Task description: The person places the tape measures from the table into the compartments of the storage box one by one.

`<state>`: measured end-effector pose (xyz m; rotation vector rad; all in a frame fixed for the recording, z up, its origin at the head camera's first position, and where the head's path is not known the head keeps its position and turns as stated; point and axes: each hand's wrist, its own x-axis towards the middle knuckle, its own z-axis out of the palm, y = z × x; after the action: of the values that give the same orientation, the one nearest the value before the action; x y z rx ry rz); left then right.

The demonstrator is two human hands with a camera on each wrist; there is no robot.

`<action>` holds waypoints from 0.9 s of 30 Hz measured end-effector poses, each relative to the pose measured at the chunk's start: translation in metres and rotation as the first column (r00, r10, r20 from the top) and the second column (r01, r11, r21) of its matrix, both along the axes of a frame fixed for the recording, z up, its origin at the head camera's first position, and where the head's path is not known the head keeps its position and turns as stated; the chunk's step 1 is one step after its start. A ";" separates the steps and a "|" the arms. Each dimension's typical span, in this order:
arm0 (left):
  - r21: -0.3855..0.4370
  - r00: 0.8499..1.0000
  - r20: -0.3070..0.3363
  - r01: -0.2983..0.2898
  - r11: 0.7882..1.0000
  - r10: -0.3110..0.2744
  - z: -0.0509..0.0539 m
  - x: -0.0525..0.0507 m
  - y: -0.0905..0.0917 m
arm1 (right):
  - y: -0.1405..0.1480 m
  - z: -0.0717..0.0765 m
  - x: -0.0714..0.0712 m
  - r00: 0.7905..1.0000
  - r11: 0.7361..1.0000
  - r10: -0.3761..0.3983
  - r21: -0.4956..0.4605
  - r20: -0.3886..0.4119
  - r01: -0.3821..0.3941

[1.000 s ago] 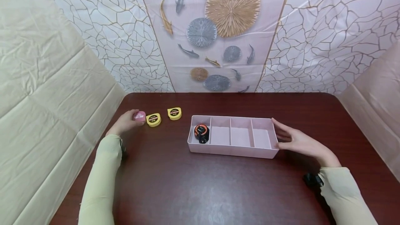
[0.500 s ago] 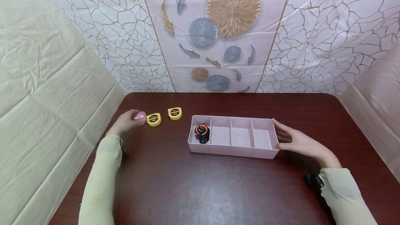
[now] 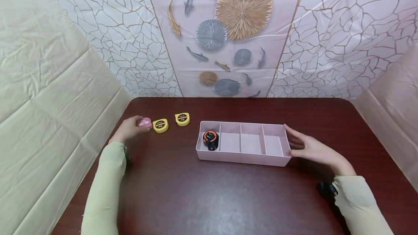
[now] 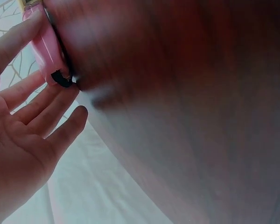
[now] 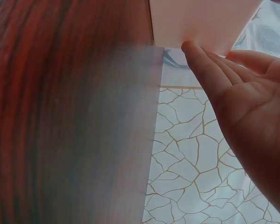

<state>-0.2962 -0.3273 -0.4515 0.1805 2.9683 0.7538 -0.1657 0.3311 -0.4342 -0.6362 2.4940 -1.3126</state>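
Observation:
At the table's far left, my left hand (image 3: 128, 129) pinches a pink tape measure (image 3: 144, 122) between thumb and fingers. The left wrist view shows its pink side (image 4: 49, 42) and a black strap at its lower end. Close to its right lies a yellow tape measure (image 3: 160, 126), with a second yellow tape measure (image 3: 182, 119) farther right. My right hand (image 3: 315, 149) touches the right end of a pale pink divided box (image 3: 243, 157) with extended fingers and thumb. An orange and black tape measure (image 3: 210, 139) sits in the box's leftmost compartment.
The box stands on a dark red-brown table (image 3: 196, 198), right of centre. A patterned cloth (image 3: 228, 46) hangs behind the table's far edge. Cream fabric (image 3: 58, 93) slopes along the left side.
My left hand has shifted very slightly left with the pink tape measure, away from the yellow one. My right hand and the box stay in place.

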 end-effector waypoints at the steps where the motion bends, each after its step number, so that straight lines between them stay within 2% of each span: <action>1: -0.004 1.000 -0.004 -0.001 1.000 0.001 0.000 0.000 0.000 | 0.000 0.000 0.000 1.000 1.000 -0.001 0.002 -0.001 0.001; 6: -0.034 1.000 -0.026 -0.003 0.999 0.002 -0.001 -0.001 -0.004 | 0.000 0.001 0.000 1.000 1.000 -0.007 0.016 -0.001 0.007; 11: -0.025 0.999 -0.032 -0.011 1.000 0.010 -0.001 -0.001 -0.008 | 0.000 0.001 0.000 1.000 1.000 -0.003 0.013 -0.002 0.003; 17: 0.002 0.999 -0.034 -0.023 1.000 0.023 0.002 0.002 -0.007 | 0.000 0.000 0.000 1.000 1.000 -0.006 0.012 -0.001 0.006; 27: 0.059 0.996 -0.085 -0.031 0.998 0.036 0.013 0.000 -0.006 | 0.001 -0.001 -0.001 1.000 1.000 -0.001 0.003 0.005 0.001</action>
<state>-0.2959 -0.3330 -0.4383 0.1713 3.0395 0.8578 -0.1668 0.3319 -0.4355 -0.6297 2.4924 -1.3083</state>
